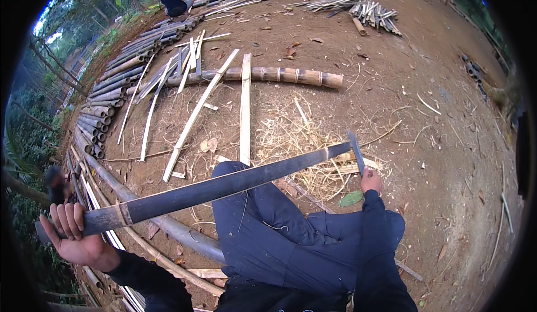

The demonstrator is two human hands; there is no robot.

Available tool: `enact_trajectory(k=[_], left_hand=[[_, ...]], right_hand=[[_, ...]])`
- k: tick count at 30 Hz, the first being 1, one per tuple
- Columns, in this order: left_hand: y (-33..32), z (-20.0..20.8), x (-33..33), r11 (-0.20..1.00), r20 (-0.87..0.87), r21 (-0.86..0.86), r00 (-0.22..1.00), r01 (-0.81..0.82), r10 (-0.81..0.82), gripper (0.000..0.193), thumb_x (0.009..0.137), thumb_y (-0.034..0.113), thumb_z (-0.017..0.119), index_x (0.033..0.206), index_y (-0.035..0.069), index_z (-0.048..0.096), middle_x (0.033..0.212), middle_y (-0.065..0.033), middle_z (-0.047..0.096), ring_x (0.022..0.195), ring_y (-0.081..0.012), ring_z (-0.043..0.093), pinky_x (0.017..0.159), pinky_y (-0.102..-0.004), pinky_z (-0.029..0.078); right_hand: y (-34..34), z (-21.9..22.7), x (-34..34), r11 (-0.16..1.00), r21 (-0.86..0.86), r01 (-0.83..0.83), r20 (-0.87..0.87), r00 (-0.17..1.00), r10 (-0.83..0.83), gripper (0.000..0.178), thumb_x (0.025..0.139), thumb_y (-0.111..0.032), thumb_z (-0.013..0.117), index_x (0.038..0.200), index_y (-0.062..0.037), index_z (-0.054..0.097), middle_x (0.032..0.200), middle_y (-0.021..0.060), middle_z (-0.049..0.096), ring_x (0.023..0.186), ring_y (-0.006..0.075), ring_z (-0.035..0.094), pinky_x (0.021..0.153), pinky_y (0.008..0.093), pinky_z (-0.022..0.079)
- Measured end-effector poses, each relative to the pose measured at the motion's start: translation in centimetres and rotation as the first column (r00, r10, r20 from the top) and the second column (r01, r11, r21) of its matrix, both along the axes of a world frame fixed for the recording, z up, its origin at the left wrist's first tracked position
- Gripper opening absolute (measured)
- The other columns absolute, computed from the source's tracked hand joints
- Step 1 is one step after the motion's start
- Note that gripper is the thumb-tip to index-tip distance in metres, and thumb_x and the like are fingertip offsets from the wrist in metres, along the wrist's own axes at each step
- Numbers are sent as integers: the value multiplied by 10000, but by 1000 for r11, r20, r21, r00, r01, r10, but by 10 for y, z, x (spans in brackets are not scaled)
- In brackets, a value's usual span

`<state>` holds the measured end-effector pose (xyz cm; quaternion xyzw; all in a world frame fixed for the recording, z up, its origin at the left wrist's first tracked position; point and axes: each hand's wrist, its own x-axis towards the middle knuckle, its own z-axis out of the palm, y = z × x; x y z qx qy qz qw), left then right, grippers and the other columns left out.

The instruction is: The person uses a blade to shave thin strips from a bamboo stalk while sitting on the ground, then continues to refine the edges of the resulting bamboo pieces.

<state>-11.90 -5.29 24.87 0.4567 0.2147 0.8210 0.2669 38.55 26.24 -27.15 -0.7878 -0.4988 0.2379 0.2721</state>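
Observation:
A long dark-skinned bamboo strip (212, 189) slants across my lap, its right end higher than its left. My left hand (78, 236) grips it near the left end, fingers curled over the top edge. In my right hand (371, 182) is a knife (356, 151), its blade pointing up and away and touching or crossing the strip's right end. The handle is mostly hidden inside my fist. Under that end lies a heap of pale bamboo shavings (302, 138). Another pale bamboo strip (245, 110) lies beyond my knee.
A bamboo pole (296, 77) lies crosswise ahead, with split strips resting on it. Several cut bamboo poles (120, 71) are stacked at the left. A bundle of strips (375, 15) lies farther back. One person (174, 0) sits at the far left, another (56, 183) nearer.

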Motion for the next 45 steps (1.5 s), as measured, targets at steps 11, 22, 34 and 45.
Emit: enact_trajectory(k=[11,22,34,45], left_hand=[[-45,-20,-65,976,211,-204,977,74,-30,437,1058,304,445,663,137,358,517,27,278,440,-88,265,491,-263,276],[-2,-104,-113,885,461,-450,816,-123,348,478,1035,373,447,629,137,363,481,32,295,386,-93,271,470,-265,282],[8,-223,-93,626,500,-742,422,-240,756,415,955,329,447,610,158,292,465,2,270,389,-145,287,425,-320,294],[33,-237,-44,372,245,-858,355,-353,902,323,986,369,510,861,71,495,647,-47,489,542,-183,489,516,-353,463]], right_hand=[[-10,23,4,980,-18,-197,-948,315,46,399,995,-271,574,1204,69,583,1016,169,690,886,222,687,834,331,543],[-11,-15,55,971,-29,-235,-895,439,80,192,915,-85,702,1059,42,701,975,93,728,896,161,682,846,284,528],[58,13,131,974,227,-9,-896,-394,205,362,963,-83,489,1257,125,526,1253,227,619,1184,313,623,999,364,554],[74,-5,122,971,235,-36,-972,-27,234,589,883,-9,717,1393,-13,424,1226,166,623,1094,232,654,969,341,574]])
